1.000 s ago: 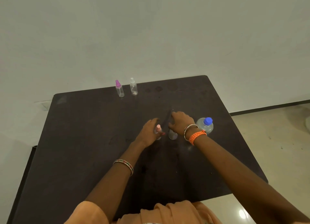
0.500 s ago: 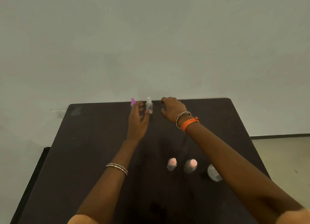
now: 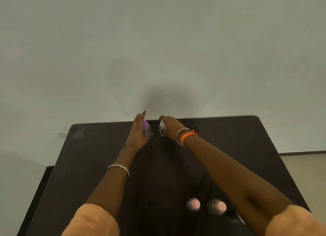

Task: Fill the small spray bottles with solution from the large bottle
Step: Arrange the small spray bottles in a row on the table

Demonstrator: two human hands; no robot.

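Two small clear spray bottles stand at the far edge of the dark table (image 3: 88, 165). Beside the purple-capped spray bottle (image 3: 146, 128), my left hand (image 3: 138, 133) is open, fingers straight on its left side and thumb low on its right. My right hand (image 3: 170, 127) is closed over the white-capped spray bottle (image 3: 162, 128), hiding most of it. Near me stand two pink-capped spray bottles (image 3: 193, 204) (image 3: 218, 207). Only a pale sliver of the large bottle (image 3: 240, 218) shows under my right forearm.
A plain pale wall rises right behind the table's far edge. Light floor (image 3: 303, 174) shows past the table's right side. A dark strip of another surface (image 3: 41, 182) runs along the table's left edge.
Both hands left the pink-capped bottles near me and reached to the far edge. The left hand now flanks the purple-capped bottle and the right has closed over the white-capped one.
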